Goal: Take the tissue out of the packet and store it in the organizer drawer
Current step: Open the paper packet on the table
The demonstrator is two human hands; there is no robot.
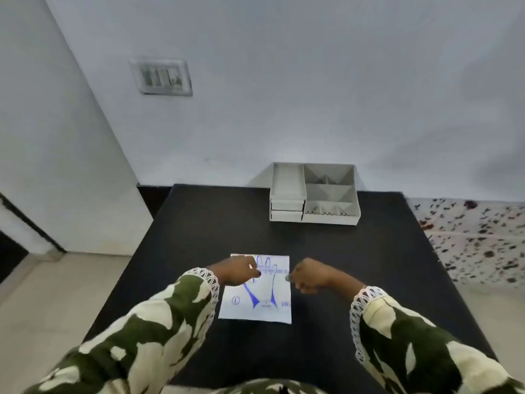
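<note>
Here my left hand (238,271) and right hand (308,275), fingers curled, pinch the flat, glossy white packet (257,297) on the matte black table (355,265); the boxy grey organizer (314,193) sits well beyond.

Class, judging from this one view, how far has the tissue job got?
Done: nothing visible yet. The packet lies flat on the black table, with no tissue out. In hand: the left hand and right hand are at its edges. Left: extract the tissue and store it in the organizer, whose drawers look shut.
</note>
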